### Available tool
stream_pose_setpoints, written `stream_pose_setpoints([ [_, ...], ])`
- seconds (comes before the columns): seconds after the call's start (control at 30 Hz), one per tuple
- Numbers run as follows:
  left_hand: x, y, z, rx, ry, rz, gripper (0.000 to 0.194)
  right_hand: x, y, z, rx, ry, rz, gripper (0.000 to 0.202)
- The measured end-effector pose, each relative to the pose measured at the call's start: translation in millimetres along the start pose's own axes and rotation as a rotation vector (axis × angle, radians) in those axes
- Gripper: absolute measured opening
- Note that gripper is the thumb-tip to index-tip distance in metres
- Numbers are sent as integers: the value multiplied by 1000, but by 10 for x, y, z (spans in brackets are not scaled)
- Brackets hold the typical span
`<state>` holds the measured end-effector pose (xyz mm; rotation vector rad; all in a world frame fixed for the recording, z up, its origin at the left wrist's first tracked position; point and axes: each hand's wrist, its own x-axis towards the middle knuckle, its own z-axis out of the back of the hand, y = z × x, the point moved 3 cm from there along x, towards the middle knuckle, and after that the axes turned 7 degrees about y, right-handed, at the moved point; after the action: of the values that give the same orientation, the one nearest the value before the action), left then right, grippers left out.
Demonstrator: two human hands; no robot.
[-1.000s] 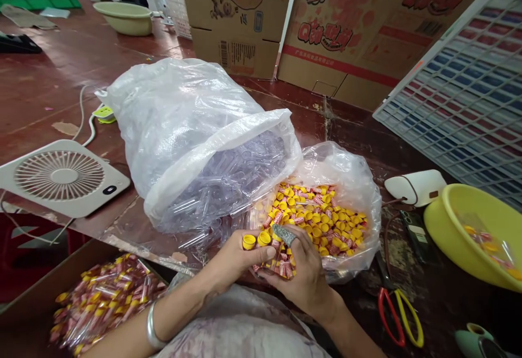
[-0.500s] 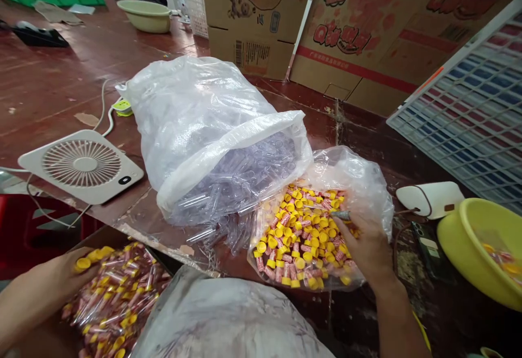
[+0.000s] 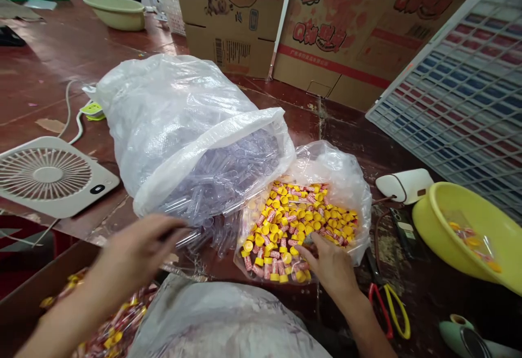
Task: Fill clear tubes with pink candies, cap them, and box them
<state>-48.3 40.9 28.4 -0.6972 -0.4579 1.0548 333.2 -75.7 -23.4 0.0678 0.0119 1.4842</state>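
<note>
Seemingly a worn reddish tabletop [image 3: 44, 81]

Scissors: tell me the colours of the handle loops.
The scissors have one red loop and one yellow, seen best in the head view.

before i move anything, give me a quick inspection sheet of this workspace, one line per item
surface: dark red tabletop, scuffed, with worn patches
job's things: white bag open, clear tubes inside and some spilled at its mouth; yellow-capped pieces on clear plastic; more capped items low on the left
clutter: fan, scissors, phone, yellow basin
grippers: bare hands; left blurred, near the spilled tubes; right at the yellow-capped pieces; grip unclear on both
cables: white cable near a yellow-green power strip; brown cord near the phone
surroundings: printed cartons behind, grid panel right
</note>
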Motion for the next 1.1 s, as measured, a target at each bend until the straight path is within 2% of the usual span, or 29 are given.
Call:
stream_pose_setpoints([
  [0.07, 417, -678, -457, 184, 186, -315, 24, -17, 13, -43, -10, -14, -43, 39],
  [0.13, 818, -1149, -933, 343, 298, -480, 26, -23, 26, -75, 22, -10, -71, 34],
  [0.17, 1004, -1309, -1151, 401, 326, -513, 24, -25, 31, -89, 52, -2, -85, 31],
  [0.23, 1319, -1508, -1520, 486, 386, -516, 23, -28, 41, -119, 127, 9, -109, 23],
  [0.3, 1523, -1598, -1755, 506, 415, -498, 24, -28, 51, -147, 212, -4, -123, 18],
  [0.33, 1578, -1611, -1815, 502, 423, -489, 24, -28, 55, -156, 261, -22, -127, 17],
  [0.4, 1596, -1587, -1818, 482, 421, -469, 23, -33, 51, -154, 399, -72, -130, 17],
  [0.47, 1501, -1509, -1689, 455, 400, -458, 22, -46, 27, -107, 612, -121, -134, 19],
  [0.57, 1203, -1336, -1387, 294, 390, -436, 28, -67, -36, 52, 947, -198, -213, 27],
  [0.67, 833, -1156, -1162, 51, 498, -368, 31, -50, -43, 278, 1100, -355, -254, 35],
  [0.73, 623, -1064, -1084, -54, 540, -306, 29, 15, 43, 399, 1085, -356, -153, 31],
  [0.83, 414, -973, -1054, -235, 531, -187, 27, 148, 284, 483, 931, -175, 116, 18],
  [0.9, 327, -931, -1100, -445, 561, -88, 26, 204, 449, 500, 821, -111, 284, 17],
  [0.97, 268, -895, -1181, -706, 596, 22, 28, 223, 599, 482, 719, -85, 411, 28],
  [1.0, 246, -883, -1227, -843, 609, 74, 30, 221, 666, 455, 665, -81, 451, 42],
  [1.07, 220, -872, -1317, -1069, 619, 156, 34, 199, 781, 374, 561, -118, 480, 67],
  [1.1, 215, -874, -1355, -1141, 618, 183, 36, 183, 828, 327, 518, -161, 474, 70],
])
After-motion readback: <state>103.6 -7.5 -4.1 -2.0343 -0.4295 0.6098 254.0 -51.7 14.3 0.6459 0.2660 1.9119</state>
